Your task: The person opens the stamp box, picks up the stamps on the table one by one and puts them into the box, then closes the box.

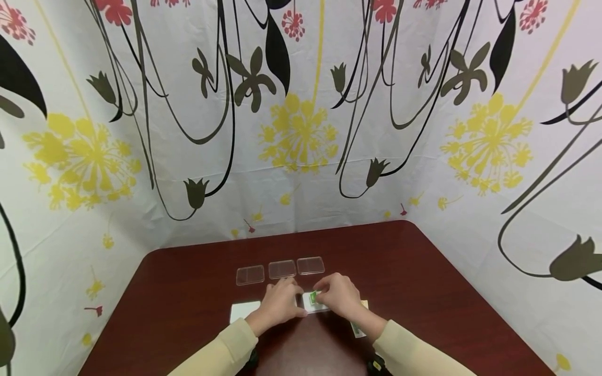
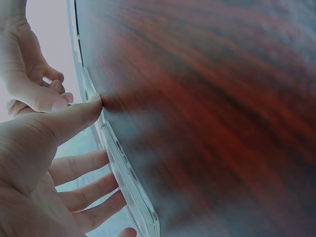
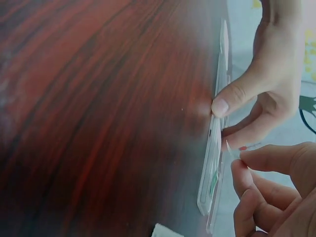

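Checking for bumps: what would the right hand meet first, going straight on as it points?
Probably the left hand, across the white case, though how high the right hand sits is unclear; it might touch the case first.

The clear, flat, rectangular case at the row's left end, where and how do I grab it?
Perhaps pinch the clear, flat, rectangular case by its left edge, coming in low from the left. It lies flat on the dark reddish-brown, wood-grained table, so an edge is likely easiest. That edge faces away from the similar clear, flat case close by.
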A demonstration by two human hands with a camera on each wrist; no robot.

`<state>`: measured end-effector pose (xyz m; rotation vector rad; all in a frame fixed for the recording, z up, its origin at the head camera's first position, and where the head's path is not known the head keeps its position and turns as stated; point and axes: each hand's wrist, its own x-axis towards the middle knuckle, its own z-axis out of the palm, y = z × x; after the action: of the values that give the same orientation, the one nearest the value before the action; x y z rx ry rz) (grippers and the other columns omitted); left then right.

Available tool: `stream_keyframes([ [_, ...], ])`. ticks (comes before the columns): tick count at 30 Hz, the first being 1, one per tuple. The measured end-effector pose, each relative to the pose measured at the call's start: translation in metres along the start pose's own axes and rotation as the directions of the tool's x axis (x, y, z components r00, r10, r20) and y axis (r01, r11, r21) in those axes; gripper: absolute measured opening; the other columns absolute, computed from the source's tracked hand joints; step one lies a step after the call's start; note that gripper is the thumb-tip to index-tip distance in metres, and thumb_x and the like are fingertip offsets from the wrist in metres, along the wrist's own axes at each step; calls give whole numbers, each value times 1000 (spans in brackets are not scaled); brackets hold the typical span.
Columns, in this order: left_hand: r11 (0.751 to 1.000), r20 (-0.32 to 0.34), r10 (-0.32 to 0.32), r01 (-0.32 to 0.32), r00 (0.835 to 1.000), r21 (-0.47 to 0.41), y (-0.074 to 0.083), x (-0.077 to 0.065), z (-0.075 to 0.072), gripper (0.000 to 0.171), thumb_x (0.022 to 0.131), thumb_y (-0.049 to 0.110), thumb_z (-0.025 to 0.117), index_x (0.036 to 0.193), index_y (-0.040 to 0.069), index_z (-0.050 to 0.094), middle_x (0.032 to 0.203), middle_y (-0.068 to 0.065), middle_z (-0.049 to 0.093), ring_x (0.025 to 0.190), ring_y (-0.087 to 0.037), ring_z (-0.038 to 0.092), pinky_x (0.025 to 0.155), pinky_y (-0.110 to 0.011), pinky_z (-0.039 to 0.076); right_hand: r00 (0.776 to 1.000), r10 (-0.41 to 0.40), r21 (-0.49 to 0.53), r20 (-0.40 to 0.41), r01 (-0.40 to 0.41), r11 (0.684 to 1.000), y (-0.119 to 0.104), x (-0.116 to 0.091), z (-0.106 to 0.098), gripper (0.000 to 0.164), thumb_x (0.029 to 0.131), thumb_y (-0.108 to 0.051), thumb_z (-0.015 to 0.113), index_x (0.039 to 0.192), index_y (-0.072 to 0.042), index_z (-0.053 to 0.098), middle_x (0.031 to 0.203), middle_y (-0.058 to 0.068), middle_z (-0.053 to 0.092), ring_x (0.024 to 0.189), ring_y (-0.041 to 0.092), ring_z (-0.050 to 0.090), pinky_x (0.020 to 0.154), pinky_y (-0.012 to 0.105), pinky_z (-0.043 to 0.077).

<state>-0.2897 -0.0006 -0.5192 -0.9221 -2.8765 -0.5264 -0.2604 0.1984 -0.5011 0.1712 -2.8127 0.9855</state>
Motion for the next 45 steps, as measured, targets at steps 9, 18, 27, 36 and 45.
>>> stream_keyframes([
  [9,1000,5,3,-3,1000,6,1,-1,-1,50,73,49,88,109,16,79,102,2,61,96,-21,56,74,-50,44,1000,4,-33,1,-4,999,-1,2,6,19,71,-14,79,89,-21,81,70,-15,65,63,5,59,51,33,45],
  [18,1000,13,-5,5,1000,11,2,-1,-3,50,74,49,88,111,16,78,106,0,61,99,-22,57,76,-50,45,1000,19,-71,-17,-20,997,-1,4,8,13,74,-21,82,87,-24,81,71,-14,66,64,6,59,52,34,44],
  [27,1000,16,-14,14,1000,2,2,-1,-3,50,74,49,88,111,16,78,106,1,61,100,-21,56,77,-51,44,1000,-16,-89,-27,13,996,-1,3,7,13,76,-22,82,89,-25,80,72,-16,66,64,5,58,52,34,43],
  [36,1000,15,-8,7,1000,18,2,-2,-3,49,75,49,87,111,17,78,107,1,61,98,-21,56,76,-49,44,980,-200,-267,8,194,944,0,2,7,20,67,-26,87,87,-28,82,61,-21,53,61,9,47,57,38,31],
  [45,1000,11,-6,6,1000,14,2,-1,-3,48,74,48,88,109,16,79,105,1,62,97,-21,56,74,-49,44,968,-250,-319,22,244,916,1,5,8,16,69,-22,86,85,-27,83,70,-11,59,64,15,41,59,39,28],
])
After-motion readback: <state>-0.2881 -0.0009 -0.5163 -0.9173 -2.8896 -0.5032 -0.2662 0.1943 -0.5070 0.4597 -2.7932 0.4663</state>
